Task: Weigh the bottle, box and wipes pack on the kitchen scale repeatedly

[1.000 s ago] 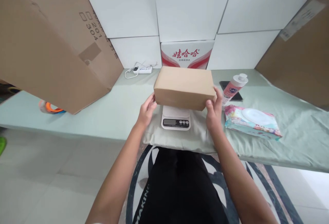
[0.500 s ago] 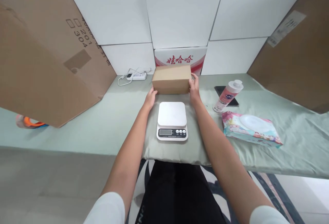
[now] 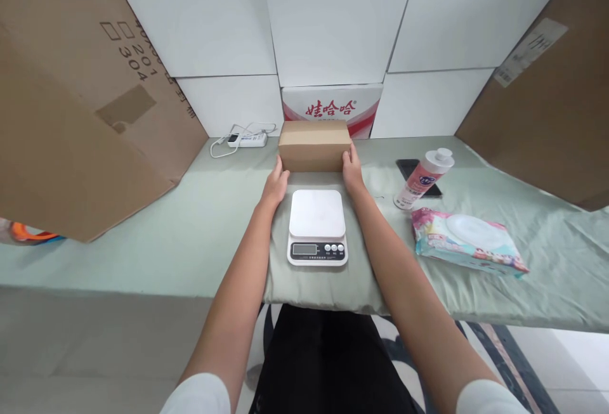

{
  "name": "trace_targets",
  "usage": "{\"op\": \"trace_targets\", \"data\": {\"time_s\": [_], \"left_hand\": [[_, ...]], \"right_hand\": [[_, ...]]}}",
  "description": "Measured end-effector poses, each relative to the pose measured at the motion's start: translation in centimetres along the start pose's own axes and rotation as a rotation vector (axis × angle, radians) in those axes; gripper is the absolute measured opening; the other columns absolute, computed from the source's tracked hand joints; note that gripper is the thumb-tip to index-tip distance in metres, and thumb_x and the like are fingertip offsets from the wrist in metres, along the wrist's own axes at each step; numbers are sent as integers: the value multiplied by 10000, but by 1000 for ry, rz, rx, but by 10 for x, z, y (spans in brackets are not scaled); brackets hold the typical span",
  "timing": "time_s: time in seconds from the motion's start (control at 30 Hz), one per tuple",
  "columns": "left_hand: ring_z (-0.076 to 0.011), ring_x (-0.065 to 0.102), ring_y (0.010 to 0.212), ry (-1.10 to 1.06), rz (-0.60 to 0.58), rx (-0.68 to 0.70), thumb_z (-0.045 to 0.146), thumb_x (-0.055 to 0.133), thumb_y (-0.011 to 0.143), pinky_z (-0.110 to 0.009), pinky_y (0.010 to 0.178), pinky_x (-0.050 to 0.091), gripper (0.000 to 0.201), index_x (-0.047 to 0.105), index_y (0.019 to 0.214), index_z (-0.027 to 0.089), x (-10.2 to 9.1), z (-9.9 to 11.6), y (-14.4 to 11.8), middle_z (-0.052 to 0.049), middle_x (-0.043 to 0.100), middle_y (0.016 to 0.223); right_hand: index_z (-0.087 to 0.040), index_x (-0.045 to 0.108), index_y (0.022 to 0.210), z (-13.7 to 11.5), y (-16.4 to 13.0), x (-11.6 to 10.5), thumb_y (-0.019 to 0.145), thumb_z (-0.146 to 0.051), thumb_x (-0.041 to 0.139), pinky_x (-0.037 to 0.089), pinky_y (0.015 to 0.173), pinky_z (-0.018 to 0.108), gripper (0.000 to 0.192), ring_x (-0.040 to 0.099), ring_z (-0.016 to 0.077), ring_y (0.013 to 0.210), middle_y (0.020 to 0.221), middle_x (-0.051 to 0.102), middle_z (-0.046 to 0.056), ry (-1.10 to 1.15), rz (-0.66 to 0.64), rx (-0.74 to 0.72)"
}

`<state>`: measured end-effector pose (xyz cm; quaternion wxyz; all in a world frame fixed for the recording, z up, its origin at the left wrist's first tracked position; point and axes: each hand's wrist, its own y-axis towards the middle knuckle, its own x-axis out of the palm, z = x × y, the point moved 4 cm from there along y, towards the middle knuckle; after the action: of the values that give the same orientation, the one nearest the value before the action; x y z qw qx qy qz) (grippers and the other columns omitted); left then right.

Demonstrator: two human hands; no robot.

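Observation:
A small brown cardboard box (image 3: 314, 155) sits toward the back of the green-covered table, in front of a printed white carton. At its left front corner is my left hand (image 3: 276, 182), its fingers reaching along the side. My right hand (image 3: 352, 170) presses against the opposite side, so the box is gripped between both. The far fingertips are partly hidden. Nearer to me, between my forearms, lies a white kitchen scale (image 3: 317, 227) with a dark display strip and bare platform.
White cartons (image 3: 337, 27) form a wall behind, flanked by large cardboard sheets (image 3: 71, 109). A power strip with cable (image 3: 247, 140) lies back left. On the right are a pink-labelled bottle (image 3: 423, 179), a dark flat object (image 3: 432, 189) and a pack of wipes (image 3: 469, 241).
My right hand has slid down and toward me along the box's right side. My left hand has shifted slightly at its corner. The whole view has moved a little; the box stays behind the scale.

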<state>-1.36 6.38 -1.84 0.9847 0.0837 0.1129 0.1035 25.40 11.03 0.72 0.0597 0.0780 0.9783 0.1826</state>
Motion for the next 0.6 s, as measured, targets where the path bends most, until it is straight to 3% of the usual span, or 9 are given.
{"op": "trace_targets", "data": {"time_s": [0.17,0.33,0.43,0.5,0.6], "left_hand": [[-302,179,1686,19,-39,12,303,618,922,-457,1402,107,754,450,1656,256,4,3,6,2,308,1779],[-294,169,1687,39,-23,29,290,624,910,-467,1404,71,759,460,1650,251,0,-5,11,-2,310,1774],[-309,233,1675,-24,3,48,323,660,900,-485,1400,113,740,506,1623,286,-6,-8,5,7,388,1738],[-315,269,1666,-36,39,56,345,656,906,-491,1393,141,729,515,1617,258,-9,-8,1,-22,422,1719],[-295,344,1641,-20,116,43,369,606,928,-478,1379,193,714,509,1617,210,-13,-8,-3,-63,474,1691]], "right_hand": [[-188,404,1624,-3,-4,3,925,-617,485,312,1343,528,824,477,269,1546,1688,479,107,3,11,25],[-157,380,1643,-21,-10,-5,871,-536,620,333,1316,609,893,436,357,1572,1704,438,168,-34,84,122],[-224,521,1549,-64,-47,-29,858,-541,693,461,1213,650,779,617,392,1392,1557,606,169,-64,65,113],[-251,660,1391,-112,-91,-56,932,-552,653,560,1124,599,549,718,352,1234,1354,741,133,-151,-71,-80],[-332,755,1222,-170,-160,-119,1001,-498,639,607,1039,555,300,752,318,1138,1200,793,63,-428,-192,-297]]}}
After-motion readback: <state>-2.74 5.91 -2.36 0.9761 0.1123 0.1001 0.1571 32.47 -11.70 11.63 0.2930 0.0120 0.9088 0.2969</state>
